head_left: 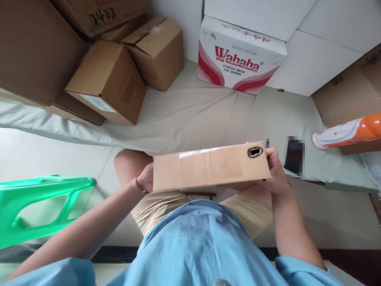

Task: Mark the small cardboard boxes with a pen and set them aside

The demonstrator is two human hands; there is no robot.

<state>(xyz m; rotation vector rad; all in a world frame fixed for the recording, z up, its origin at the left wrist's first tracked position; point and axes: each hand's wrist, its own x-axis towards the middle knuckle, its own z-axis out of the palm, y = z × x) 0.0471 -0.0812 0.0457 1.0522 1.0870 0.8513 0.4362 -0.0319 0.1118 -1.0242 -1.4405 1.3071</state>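
Observation:
A narrow brown cardboard box point(208, 169) is held up level above my lap, one end in each hand. Clear tape runs along its far edge, and a small hole ringed in black marker shows near the right end. My left hand point(145, 177) grips the left end, with its fingers partly hidden behind the cardboard. At the other end my right hand point(274, 169) is closed around the edge, its fingertips out of sight. Just beyond the right end, a dark pen point(267, 142) lies on the pale cloth.
Brown cartons point(110, 79) are stacked at the back left, and a white-and-red Wahaha water carton point(238, 55) stands behind. To the right are a dark blurred-out device point(294, 156) and an orange-and-white bottle point(348, 131). A green plastic stool point(47, 186) stands at left.

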